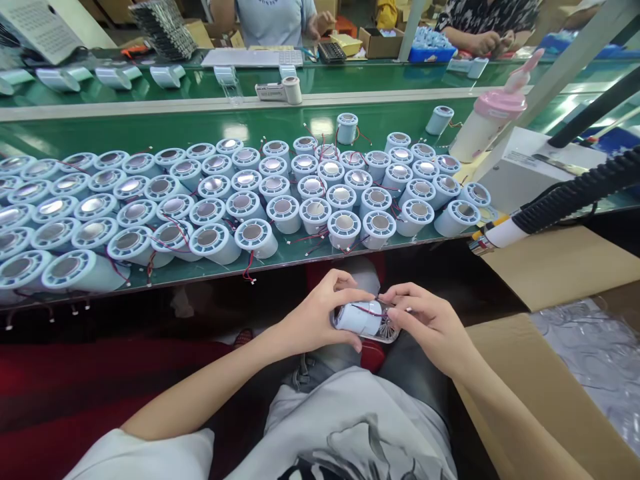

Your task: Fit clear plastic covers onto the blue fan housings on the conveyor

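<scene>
Above my lap, my left hand (327, 310) is wrapped round a small light-blue cylindrical housing (357, 319), which lies on its side. Red and dark wires (367, 310) run along it. At its right end shows a clear, ribbed plastic part (387, 327); how the two are joined I cannot make out. The fingers of my right hand (423, 317) pinch the wires at that end, with a small white connector by the fingertips. Many matching light-blue housings (344, 227) stand upright in rows on the green bench (280, 257) in front of me, several with thin wires trailing.
A pink-capped white bottle (487, 120) stands at the right, near a black corrugated hose (575, 190). Below it, an open cardboard box (530, 373) holds clear plastic trays (595, 367). Across the bench sit two co-workers, beside a white keyboard (250, 58) and a blue bin (431, 50).
</scene>
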Demonstrator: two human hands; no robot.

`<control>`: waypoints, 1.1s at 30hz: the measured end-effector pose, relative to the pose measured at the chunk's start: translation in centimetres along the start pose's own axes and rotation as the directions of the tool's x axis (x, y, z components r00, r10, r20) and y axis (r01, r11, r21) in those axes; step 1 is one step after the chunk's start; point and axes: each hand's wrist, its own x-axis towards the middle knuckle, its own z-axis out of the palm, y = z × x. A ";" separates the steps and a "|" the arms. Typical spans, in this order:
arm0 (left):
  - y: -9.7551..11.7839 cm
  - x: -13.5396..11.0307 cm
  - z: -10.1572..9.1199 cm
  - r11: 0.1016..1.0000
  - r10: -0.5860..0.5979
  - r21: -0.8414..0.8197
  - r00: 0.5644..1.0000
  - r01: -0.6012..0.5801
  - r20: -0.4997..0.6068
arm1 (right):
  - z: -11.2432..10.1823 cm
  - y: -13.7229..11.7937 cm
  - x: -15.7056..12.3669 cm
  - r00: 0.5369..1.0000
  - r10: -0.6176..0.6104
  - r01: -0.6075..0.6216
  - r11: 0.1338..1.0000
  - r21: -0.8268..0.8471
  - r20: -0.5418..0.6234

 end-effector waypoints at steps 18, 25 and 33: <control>3.4 -2.1 1.3 0.862 -0.150 -0.455 0.971 0.222 0.188 | -1.7 1.0 -4.6 0.963 -0.227 0.244 0.964 -0.105 0.147; 4.8 -2.8 1.6 0.932 -0.005 -0.359 0.992 0.051 0.127 | -2.1 0.2 -5.9 0.973 -0.144 0.131 0.988 0.085 0.179; 5.0 -3.1 1.6 0.949 0.057 -0.314 0.991 -0.017 0.120 | -2.1 -0.7 -6.2 0.972 -0.036 -0.025 0.968 0.251 0.234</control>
